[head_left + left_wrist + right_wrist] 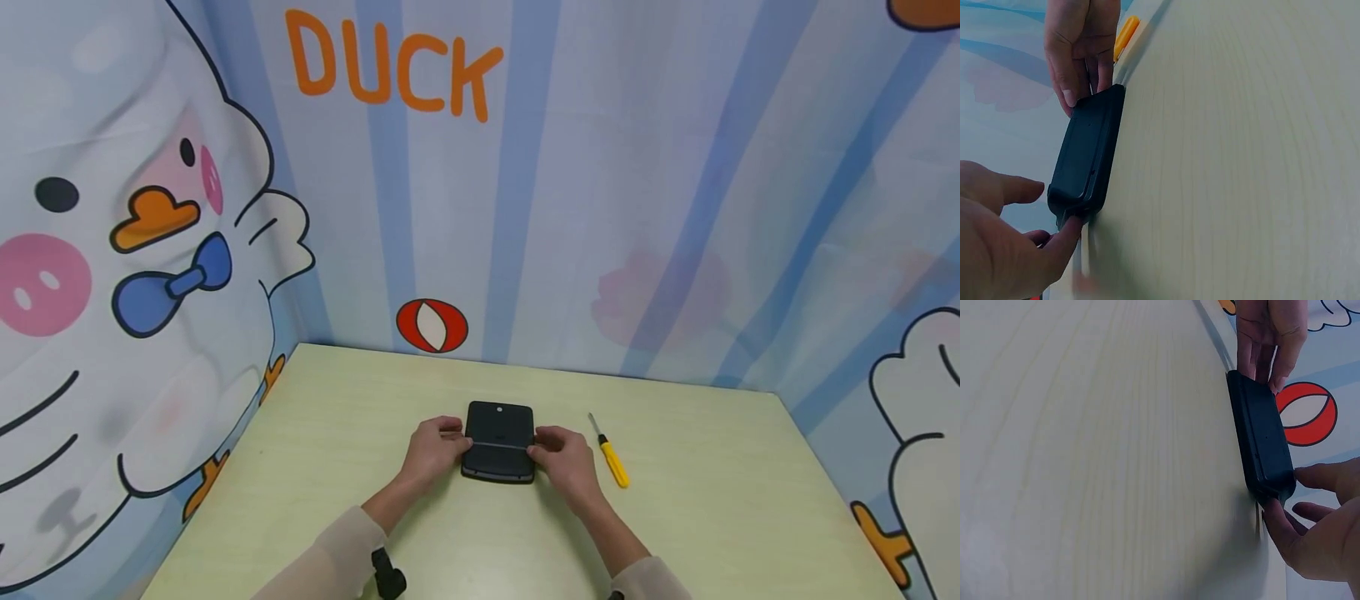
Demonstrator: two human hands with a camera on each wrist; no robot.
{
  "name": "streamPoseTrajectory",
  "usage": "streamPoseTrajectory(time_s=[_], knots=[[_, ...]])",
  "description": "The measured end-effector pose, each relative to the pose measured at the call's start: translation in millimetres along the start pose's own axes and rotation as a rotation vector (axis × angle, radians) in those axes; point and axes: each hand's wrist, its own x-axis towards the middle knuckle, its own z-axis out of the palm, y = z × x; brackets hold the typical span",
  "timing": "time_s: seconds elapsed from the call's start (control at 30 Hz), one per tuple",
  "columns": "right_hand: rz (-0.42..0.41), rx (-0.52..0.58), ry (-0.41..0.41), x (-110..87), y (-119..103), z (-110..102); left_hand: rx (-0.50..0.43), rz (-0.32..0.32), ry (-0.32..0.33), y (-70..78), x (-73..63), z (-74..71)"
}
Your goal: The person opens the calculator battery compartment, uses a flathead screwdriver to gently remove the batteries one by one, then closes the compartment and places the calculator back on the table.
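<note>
A black case [498, 462] with rounded corners and a crosswise seam is held at the middle of the table, with a small pale dot near its far edge. My left hand [433, 450] grips its left side with thumb and fingers at the seam. On the opposite side my right hand [567, 462] grips the case in the same way. The left wrist view shows the case [1088, 150] from its end, tilted, with a fingertip under the near corner. In the right wrist view, fingertips meet both edges of the case's end [1266, 437].
A screwdriver [615, 467] with a yellow handle lies on the table right of my right hand. The pale wooden table [712, 483] ends at a blue-striped curtain [570, 208] with printed ducks behind and at both sides.
</note>
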Motion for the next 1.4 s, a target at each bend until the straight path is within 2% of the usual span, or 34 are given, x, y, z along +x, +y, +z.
streamPoseTrajectory(time_s=[0.13,0.2,0.4,0.53,0.73,0.93,1.17,1.4], knots=[[-0.050,-0.040,-0.029,1.0,1,-4,0.097,0.048,0.003,-0.9,2.1,-2.0],[-0.084,-0.067,-0.041,1.5,1,-8,0.141,0.086,-0.016,-1.3,3.3,-3.7],[-0.205,-0.148,-0.071,4.0,-2,-12,0.283,0.215,-0.150,-1.8,10.5,-9.4],[-0.279,-0.164,-0.115,6.6,-7,-12,0.402,0.328,-0.218,0.1,19.1,-11.5],[-0.357,-0.214,-0.186,9.3,-16,-11,0.492,0.449,-0.307,1.9,28.8,-5.6],[-0.452,-0.255,-0.234,12.6,-24,-8,0.568,0.488,-0.339,2.7,33.5,4.1],[-0.592,-0.430,-0.239,19.5,-29,0,0.698,0.492,-0.363,-0.3,39.4,11.2],[-0.630,-0.485,-0.257,25.0,-30,5,0.752,0.488,-0.356,-1.7,41.4,13.0]])
